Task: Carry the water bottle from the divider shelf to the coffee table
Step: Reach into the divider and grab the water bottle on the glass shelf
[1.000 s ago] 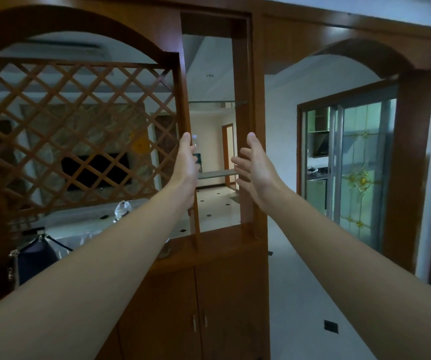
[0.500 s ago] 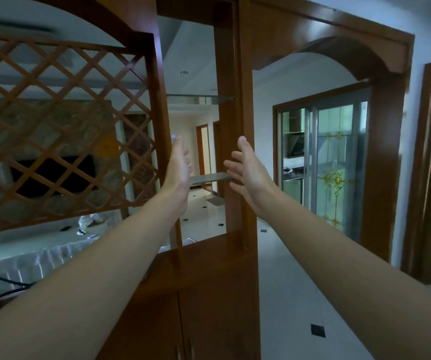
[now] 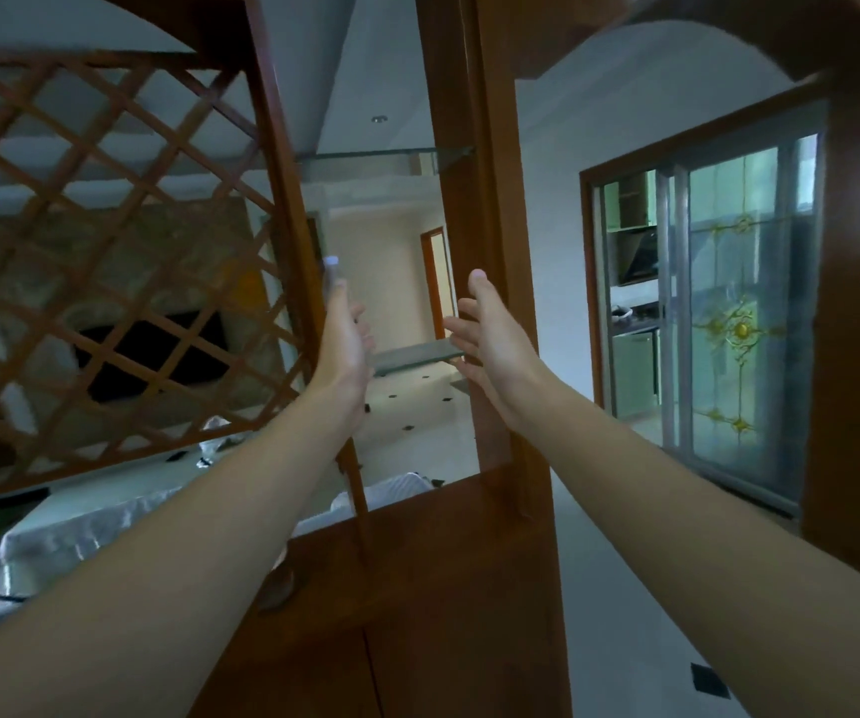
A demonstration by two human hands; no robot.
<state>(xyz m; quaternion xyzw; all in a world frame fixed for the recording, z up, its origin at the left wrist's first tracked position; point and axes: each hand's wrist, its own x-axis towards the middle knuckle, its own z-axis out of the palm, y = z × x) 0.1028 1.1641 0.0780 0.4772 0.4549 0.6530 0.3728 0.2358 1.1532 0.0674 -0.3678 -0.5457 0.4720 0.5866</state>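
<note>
Both hands have reached closer to the glass shelf (image 3: 417, 350).

Bottle (image 3: 332, 274) behind left hand (image 3: 343, 340) (lattice (image 3: 106, 261) leftward), glass shelf (image 3: 412, 352) between hands.

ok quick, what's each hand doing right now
Left hand: against the bottle, grip cannot be told.
Right hand: open, empty.

A water bottle (image 3: 331, 274) stands on the glass divider shelf (image 3: 412, 352).
</note>
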